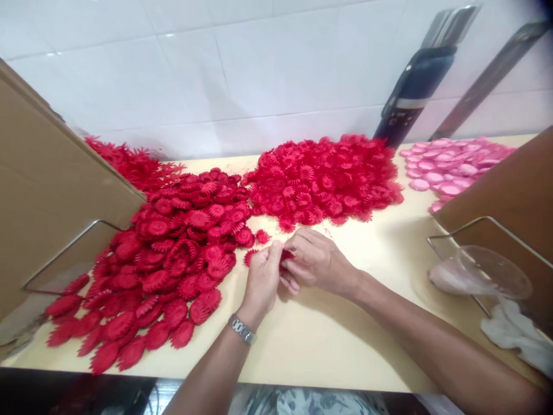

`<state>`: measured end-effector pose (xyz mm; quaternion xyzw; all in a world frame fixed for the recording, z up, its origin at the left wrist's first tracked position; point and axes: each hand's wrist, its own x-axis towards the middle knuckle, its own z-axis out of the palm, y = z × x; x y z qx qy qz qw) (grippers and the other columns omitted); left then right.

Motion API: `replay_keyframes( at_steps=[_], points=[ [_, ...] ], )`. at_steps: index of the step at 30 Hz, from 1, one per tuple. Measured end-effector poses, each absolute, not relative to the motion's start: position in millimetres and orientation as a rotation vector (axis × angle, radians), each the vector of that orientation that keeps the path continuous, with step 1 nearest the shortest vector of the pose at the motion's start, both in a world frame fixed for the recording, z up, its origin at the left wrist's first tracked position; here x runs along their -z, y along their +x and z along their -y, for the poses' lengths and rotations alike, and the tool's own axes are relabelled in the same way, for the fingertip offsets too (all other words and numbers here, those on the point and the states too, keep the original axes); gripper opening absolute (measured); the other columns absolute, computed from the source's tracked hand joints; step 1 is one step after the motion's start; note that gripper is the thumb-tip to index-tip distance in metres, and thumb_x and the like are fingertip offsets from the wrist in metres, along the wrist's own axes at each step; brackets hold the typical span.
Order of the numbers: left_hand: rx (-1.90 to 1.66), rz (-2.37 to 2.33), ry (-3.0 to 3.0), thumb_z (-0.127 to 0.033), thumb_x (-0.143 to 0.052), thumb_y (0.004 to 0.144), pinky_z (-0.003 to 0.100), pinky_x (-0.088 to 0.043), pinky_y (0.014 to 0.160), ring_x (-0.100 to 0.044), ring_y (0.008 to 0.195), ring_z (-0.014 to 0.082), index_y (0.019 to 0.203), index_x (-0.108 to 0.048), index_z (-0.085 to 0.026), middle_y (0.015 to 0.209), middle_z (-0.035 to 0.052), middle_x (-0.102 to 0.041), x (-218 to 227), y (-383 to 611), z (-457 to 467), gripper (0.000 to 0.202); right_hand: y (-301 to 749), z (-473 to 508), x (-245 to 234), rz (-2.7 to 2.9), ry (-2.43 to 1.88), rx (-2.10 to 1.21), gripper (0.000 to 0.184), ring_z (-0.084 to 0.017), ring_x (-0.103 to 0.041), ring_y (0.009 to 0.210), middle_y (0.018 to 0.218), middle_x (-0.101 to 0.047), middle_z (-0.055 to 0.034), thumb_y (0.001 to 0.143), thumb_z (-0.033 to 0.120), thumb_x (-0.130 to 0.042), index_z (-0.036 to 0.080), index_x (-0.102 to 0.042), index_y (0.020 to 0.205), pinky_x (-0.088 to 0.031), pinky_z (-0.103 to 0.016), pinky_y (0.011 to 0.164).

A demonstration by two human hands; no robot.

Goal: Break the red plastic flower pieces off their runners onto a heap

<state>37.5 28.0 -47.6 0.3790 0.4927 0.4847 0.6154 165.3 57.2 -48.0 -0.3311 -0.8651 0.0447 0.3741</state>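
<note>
Spread left of left hand (261, 281) and right hand (319, 260): broad heap of dark red toothed discs (168, 271); beyond, smaller bright red heap (324, 181). Reaching in from near left and near right, meeting with curled fingers. Pinching between both: small dark red piece (286, 255), mostly hidden.

We held our left hand (262, 282) and right hand (319, 259) close together, fingertips meeting in a pinch, the left thumb pointing up and the right fingers curled. Our left forearm (213, 366) slanted up from below; our right forearm (415, 328) reached in from the lower right, bare.
</note>
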Motion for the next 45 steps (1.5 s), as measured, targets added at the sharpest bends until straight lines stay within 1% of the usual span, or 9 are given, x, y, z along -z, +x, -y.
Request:
replay_keyframes(
  at_steps=[3, 9, 16, 22, 28, 31, 36, 40, 45],
  points=[
    [-1.047, -1.057, 0.921, -0.049, -0.050, 0.079, 0.023, -0.048, 0.038, -0.057, 0.038, 0.0138, 0.080, -0.053, -0.013, 0.048, -0.0001, -0.058, 48.3, 31.9, -25.9, 0.036, 165.8, -58.2, 53.0, 2.281, -0.826, 0.065, 0.019, -0.014, -0.040, 0.059, 0.063, -0.050, -0.0018, 0.082, 0.015, -0.045, 0.018, -0.051, 0.064, -0.033, -0.028, 0.059],
    [-1.004, -1.020, 0.921, -0.025, -0.053, 0.079, 0.022, -0.052, 0.047, -0.061, 0.046, 0.0131, 0.093, -0.052, -0.013, 0.052, -0.0013, -0.060, 44.7, 34.8, -25.3, 0.018, 167.8, -62.6, 56.7, 2.011, -1.029, -0.196, 0.018, -0.013, -0.041, 0.055, 0.059, -0.046, -0.0002, 0.085, 0.016, -0.039, 0.019, -0.043, 0.067, -0.033, -0.025, 0.053],
    [-0.984, -1.056, 0.922, -0.024, -0.055, 0.075, 0.022, -0.052, 0.044, -0.061, 0.043, 0.0132, 0.080, -0.050, -0.013, 0.052, -0.0002, -0.060, 40.9, 39.1, -27.8, 0.013, 166.0, -63.4, 55.2, 2.010, -1.155, -0.153, 0.016, -0.013, -0.040, 0.054, 0.060, -0.044, 0.0001, 0.083, 0.014, -0.038, 0.019, -0.041, 0.068, -0.032, -0.024, 0.052],
    [-0.953, -1.083, 0.915, -0.019, -0.053, 0.073, 0.019, -0.047, 0.038, -0.057, 0.038, 0.0104, 0.077, -0.056, -0.012, 0.052, 0.0004, -0.060, 37.6, 34.9, -22.5, 0.009, 183.3, -74.8, 49.1, 1.963, -1.258, -0.037, 0.017, -0.013, -0.040, 0.054, 0.060, -0.045, -0.0007, 0.079, 0.010, -0.037, 0.020, -0.042, 0.066, -0.031, -0.024, 0.051],
    [-0.979, -0.955, 0.824, -0.024, -0.060, 0.072, 0.024, -0.052, 0.047, -0.061, 0.048, 0.0114, 0.081, -0.055, -0.011, 0.078, 0.0079, -0.067, 35.2, 30.0, -22.2, 0.016, 208.7, -85.3, 43.2, 2.216, -1.491, 0.176, 0.018, -0.016, -0.048, 0.061, 0.066, -0.055, -0.0048, 0.080, 0.014, -0.043, 0.017, -0.054, 0.066, -0.032, -0.027, 0.058],
    [-1.007, -0.959, 0.797, -0.023, -0.062, 0.070, 0.024, -0.051, 0.046, -0.060, 0.047, 0.0113, 0.080, -0.056, -0.011, 0.072, 0.0070, -0.067, 35.0, 29.8, -23.5, 0.017, 209.3, -83.6, 40.4, 2.261, -1.576, 0.292, 0.022, -0.019, -0.052, 0.069, 0.072, -0.059, -0.0078, 0.083, 0.020, -0.045, 0.016, -0.061, 0.068, -0.035, -0.030, 0.063],
    [-1.010, -1.047, 0.845, -0.023, -0.059, 0.071, 0.021, -0.045, 0.038, -0.055, 0.038, 0.0099, 0.067, -0.054, -0.012, 0.057, 0.0020, -0.063, 37.4, 32.8, -21.8, 0.013, 203.4, -80.9, 38.9, 2.215, -1.385, -0.020, 0.021, -0.018, -0.057, 0.077, 0.083, -0.064, -0.0073, 0.086, 0.023, -0.045, 0.017, -0.066, 0.087, -0.042, -0.028, 0.069],
    [-1.005, -1.084, 0.866, -0.030, -0.058, 0.073, 0.018, -0.038, 0.031, -0.050, 0.031, 0.0088, 0.063, -0.049, -0.014, 0.049, -0.0022, -0.057, 39.3, 32.1, -20.1, 0.021, 196.7, -76.5, 35.8, 2.213, -1.208, -0.242, 0.019, -0.016, -0.058, 0.075, 0.080, -0.064, -0.0065, 0.085, 0.019, -0.046, 0.017, -0.065, 0.082, -0.044, -0.027, 0.067],
    [-1.049, -1.120, 0.866, -0.040, -0.061, 0.072, 0.016, -0.029, 0.026, -0.045, 0.026, 0.0079, 0.063, -0.049, -0.015, 0.043, -0.0034, -0.054, 43.1, 29.8, -21.3, 0.030, 184.3, -62.3, 27.4, 2.083, -0.917, -0.531, 0.015, -0.011, -0.051, 0.060, 0.065, -0.057, -0.0015, 0.084, 0.023, -0.051, 0.016, -0.057, 0.071, -0.041, -0.023, 0.057]
  ],
)
